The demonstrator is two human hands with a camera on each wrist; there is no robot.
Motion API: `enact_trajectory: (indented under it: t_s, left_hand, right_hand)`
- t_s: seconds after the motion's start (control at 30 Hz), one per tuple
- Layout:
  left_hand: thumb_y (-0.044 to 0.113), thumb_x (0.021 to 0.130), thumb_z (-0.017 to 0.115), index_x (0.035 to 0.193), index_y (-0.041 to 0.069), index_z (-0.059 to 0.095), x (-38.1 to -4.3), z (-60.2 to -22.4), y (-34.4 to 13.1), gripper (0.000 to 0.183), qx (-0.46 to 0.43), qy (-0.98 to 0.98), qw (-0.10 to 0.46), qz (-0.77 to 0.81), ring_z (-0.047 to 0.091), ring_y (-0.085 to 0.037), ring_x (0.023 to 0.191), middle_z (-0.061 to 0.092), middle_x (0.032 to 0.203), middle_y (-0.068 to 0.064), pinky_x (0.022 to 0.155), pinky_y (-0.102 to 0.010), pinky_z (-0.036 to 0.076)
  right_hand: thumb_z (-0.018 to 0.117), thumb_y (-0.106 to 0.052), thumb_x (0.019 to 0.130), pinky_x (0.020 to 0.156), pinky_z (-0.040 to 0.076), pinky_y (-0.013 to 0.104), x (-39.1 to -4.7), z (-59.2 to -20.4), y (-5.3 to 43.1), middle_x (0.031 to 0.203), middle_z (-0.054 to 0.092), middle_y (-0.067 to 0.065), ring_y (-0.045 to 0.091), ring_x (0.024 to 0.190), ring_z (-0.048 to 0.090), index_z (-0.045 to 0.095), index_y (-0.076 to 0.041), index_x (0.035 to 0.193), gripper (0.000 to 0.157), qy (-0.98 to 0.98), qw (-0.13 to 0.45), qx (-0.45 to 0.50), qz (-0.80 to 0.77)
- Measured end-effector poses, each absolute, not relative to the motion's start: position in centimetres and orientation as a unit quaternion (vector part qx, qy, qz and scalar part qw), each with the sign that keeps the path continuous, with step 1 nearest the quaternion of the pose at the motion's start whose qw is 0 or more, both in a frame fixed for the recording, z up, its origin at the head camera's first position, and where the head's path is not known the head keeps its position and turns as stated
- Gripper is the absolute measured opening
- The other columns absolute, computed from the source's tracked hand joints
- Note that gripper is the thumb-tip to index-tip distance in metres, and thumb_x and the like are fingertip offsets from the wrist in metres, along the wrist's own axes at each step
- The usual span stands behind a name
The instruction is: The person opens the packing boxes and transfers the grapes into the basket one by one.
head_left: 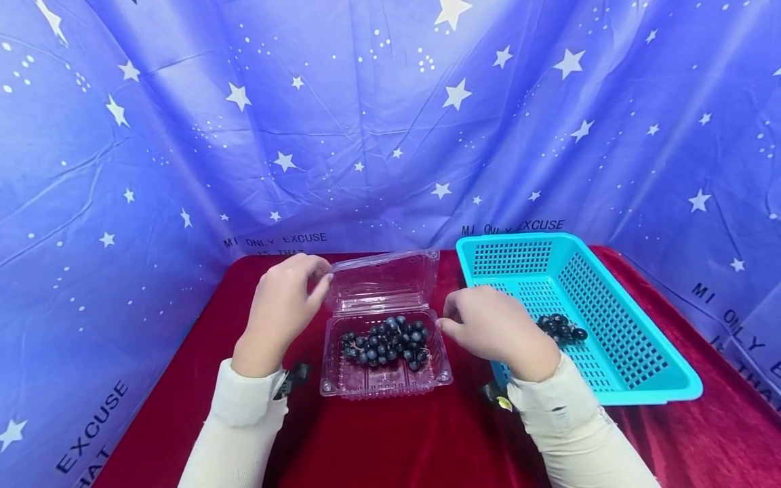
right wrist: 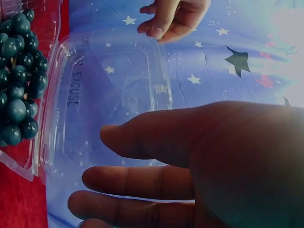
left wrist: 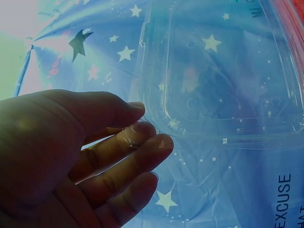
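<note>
A clear plastic clamshell box (head_left: pixel 386 388) lies unfolded on the table, a bunch of dark grapes (head_left: pixel 390 342) inside its base. Its hinged lid (head_left: pixel 384 279) stands raised at the back. My left hand (head_left: pixel 282 308) pinches the lid's left corner; in the left wrist view the thumb and fingertips (left wrist: pixel 137 107) meet at that rounded edge. To the right of the box is my right hand (head_left: pixel 495 327), holding nothing. The right wrist view shows its thumb and fingers (right wrist: pixel 137 183) extended and spread apart, with the lid (right wrist: pixel 107 109) behind them.
A turquoise plastic basket (head_left: pixel 634 318) sits to the right, partly behind my right hand and forearm, with a smaller cluster of dark grapes (head_left: pixel 563 329) in it. Red cloth (head_left: pixel 390 444) covers the table. A blue star-patterned curtain (head_left: pixel 366 122) hangs behind and at both sides.
</note>
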State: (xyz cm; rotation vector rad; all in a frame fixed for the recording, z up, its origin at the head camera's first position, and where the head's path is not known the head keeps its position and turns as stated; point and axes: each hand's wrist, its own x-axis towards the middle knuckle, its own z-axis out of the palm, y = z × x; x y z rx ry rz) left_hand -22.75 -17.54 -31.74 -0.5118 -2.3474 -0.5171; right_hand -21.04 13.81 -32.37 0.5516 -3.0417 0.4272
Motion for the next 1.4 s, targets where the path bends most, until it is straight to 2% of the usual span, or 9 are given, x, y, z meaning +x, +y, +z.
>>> enact_trajectory:
  t_s: [0.53,1.13,1.4]
  left_hand:
    - [0.013,0.091,0.076,0.097,0.01,0.077,-22.8,-31.8,-17.5,0.007,-0.193,-0.903,0.331,-0.194,0.062,-0.018,0.069,0.072,0.084,-0.003,0.064,-0.037,0.054]
    - [0.014,0.092,0.076,0.097,0.011,0.077,-22.8,-31.9,-17.6,0.007,-0.191,-0.904,0.327,-0.196,0.062,-0.018,0.069,0.072,0.085,-0.002,0.065,-0.037,0.054]
    - [0.013,0.092,0.076,0.098,0.011,0.077,-22.8,-31.8,-17.6,0.007,-0.191,-0.905,0.327,-0.195,0.062,-0.018,0.069,0.072,0.085,-0.003,0.065,-0.037,0.054]
  right_hand:
    - [0.077,-0.037,0.09,0.062,0.052,0.036,-20.9,-33.8,12.0,0.077,0.068,-0.009,0.011,0.071,0.06,0.073,-0.02,0.085,0.018,-0.972,0.026,0.2,0.118]
    - [0.076,-0.034,0.091,0.063,0.054,0.038,-21.2,-34.4,11.5,0.083,0.072,-0.004,0.012,0.072,0.063,0.075,-0.017,0.089,0.017,-0.975,0.001,0.194,0.11]
    - [0.077,-0.033,0.089,0.06,0.053,0.038,-20.5,-34.3,11.2,0.076,0.068,-0.006,0.012,0.067,0.061,0.071,-0.018,0.082,0.018,-0.975,-0.001,0.203,0.095]
